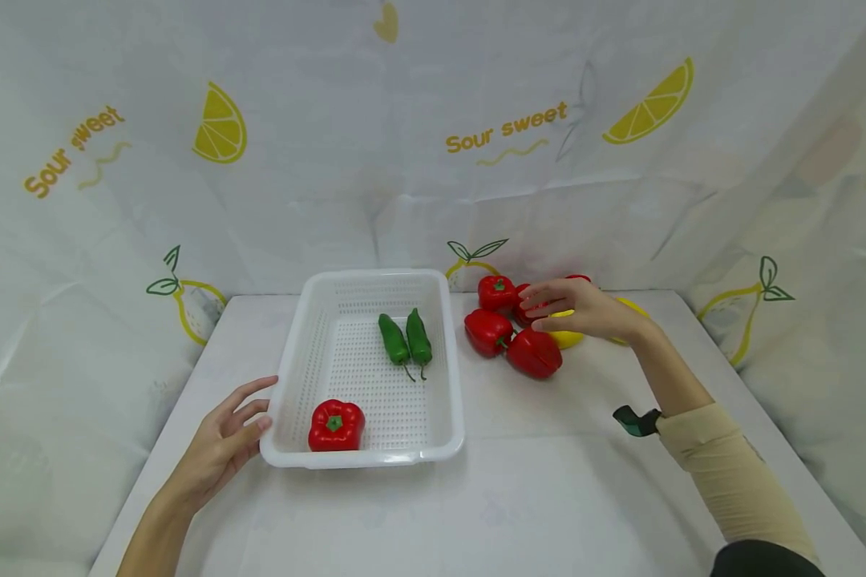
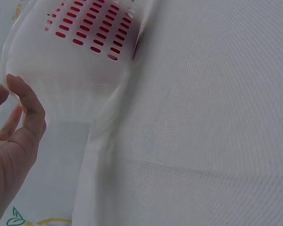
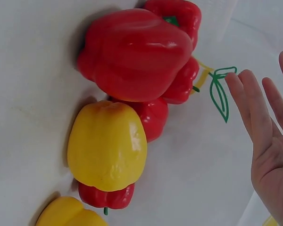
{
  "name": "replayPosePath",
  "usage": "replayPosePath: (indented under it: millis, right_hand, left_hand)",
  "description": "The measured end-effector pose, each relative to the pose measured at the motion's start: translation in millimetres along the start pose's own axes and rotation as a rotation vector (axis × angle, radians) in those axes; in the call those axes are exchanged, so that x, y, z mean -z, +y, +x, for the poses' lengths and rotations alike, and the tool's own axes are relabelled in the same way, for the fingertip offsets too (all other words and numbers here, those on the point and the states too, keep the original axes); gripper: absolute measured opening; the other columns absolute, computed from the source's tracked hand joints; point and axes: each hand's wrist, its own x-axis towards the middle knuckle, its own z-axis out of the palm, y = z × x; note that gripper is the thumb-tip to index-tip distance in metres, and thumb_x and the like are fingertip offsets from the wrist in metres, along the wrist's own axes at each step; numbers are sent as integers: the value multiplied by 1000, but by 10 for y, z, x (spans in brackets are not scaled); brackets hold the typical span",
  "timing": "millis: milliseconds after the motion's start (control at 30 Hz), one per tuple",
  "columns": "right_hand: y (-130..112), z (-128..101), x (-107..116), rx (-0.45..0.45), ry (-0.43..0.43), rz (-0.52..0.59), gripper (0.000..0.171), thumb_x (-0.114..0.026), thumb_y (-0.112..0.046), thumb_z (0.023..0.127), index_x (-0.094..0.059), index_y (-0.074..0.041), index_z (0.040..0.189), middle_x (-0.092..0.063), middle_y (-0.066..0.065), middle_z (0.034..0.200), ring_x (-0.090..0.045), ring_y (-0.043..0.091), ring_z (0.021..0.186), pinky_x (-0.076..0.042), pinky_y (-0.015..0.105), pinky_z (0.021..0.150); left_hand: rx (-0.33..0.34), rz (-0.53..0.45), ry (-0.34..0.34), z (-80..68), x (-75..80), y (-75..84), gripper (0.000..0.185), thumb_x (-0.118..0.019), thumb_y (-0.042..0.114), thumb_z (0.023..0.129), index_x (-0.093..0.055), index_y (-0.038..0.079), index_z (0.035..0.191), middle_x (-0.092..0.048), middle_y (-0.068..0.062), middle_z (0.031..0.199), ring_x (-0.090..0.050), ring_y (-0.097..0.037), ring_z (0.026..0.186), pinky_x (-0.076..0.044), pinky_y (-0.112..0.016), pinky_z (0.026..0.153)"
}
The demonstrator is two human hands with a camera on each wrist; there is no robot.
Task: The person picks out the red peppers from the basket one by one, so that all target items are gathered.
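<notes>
A white perforated plastic basket (image 1: 375, 460) holds two green chili peppers (image 1: 394, 340) and one red bell pepper (image 1: 335, 425). At the basket's left side, the fingertips and thumb of my left hand (image 1: 224, 437) touch the outside of the rim, fingers loosely bent. My right hand (image 1: 580, 308) hovers above a cluster of bell peppers right of the basket, fingers extended and holding nothing. In the right wrist view, a large red bell pepper (image 3: 137, 54) and a yellow bell pepper (image 3: 106, 146) lie left of that hand, apart from it. It partly hides the cluster in the head view.
Several red bell peppers (image 1: 487, 332) lie close together near the table's back edge, and another yellow pepper (image 1: 631, 307) is farther right. A white cloth (image 1: 520, 505) covers the table. Printed white sheeting (image 1: 375, 176) hangs behind and at the sides.
</notes>
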Motion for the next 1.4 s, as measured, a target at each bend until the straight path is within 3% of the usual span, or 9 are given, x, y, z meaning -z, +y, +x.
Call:
replayPosePath:
  millis: [200, 433, 600, 833, 1033, 1300, 1400]
  right_hand:
    - [-118, 59, -35, -18, -2, -32, 44, -73, -27, 86, -58, -22, 127, -59, 7, 133, -61, 33, 120, -57, 23, 88]
    - [-293, 120, -82, -29, 6, -69, 42, -74, -25, 85, -59, -27, 124, -62, -7, 127, -62, 20, 120, -56, 23, 89]
    - [-421, 170, -106, -8, -15, -66, 44, -74, -32, 84, -59, -28, 125, -62, -9, 128, -61, 22, 123, -56, 24, 91]
    - [-564, 275, -142, 65, -18, -180, 44, -74, -35, 84, -60, -29, 125, -63, -8, 126, -58, 21, 121, -57, 32, 88]
    - [-691, 377, -213, 130, -48, -155, 51, -75, -29, 84, -57, -17, 131, -63, -1, 127, -62, 28, 117, -58, 28, 86]
    - [-847, 532, -342, 200, -144, -68, 49, -73, -22, 86, -55, -24, 131, -60, -3, 131, -63, 26, 118, -57, 39, 93]
    - [-894, 579, -389, 211, -179, -36, 48, -73, -20, 86, -55, -23, 130, -59, -2, 131, -63, 25, 118, -56, 38, 93]
  left_hand:
    - [6, 5, 8, 3, 13, -12, 60, -47, 3, 99, -22, 14, 153, -54, -4, 124, -62, -11, 108, -58, -32, 89]
    - [0, -1, -5, 7, 28, -15, 60, -46, 2, 99, -21, 14, 153, -54, -5, 124, -63, -11, 109, -58, -32, 89]
    - [6, 14, 5, 7, 19, -11, 60, -47, 4, 99, -22, 14, 153, -55, -4, 125, -62, -12, 109, -58, -32, 89]
    - [4, 11, 9, 2, 13, -10, 60, -46, 3, 99, -22, 14, 152, -54, -6, 125, -63, -11, 109, -58, -32, 88]
    - [2, 13, 10, 5, 14, -19, 59, -46, 2, 99, -23, 14, 152, -55, -6, 126, -63, -12, 109, -58, -32, 88]
    - [-3, -1, 3, -3, 15, -29, 59, -45, 2, 99, -23, 14, 152, -55, -5, 127, -63, -12, 110, -58, -32, 89]
    - [-9, -7, -2, -1, 14, -25, 59, -45, 2, 99, -22, 13, 152, -55, -6, 126, -63, -12, 110, -58, -32, 88]
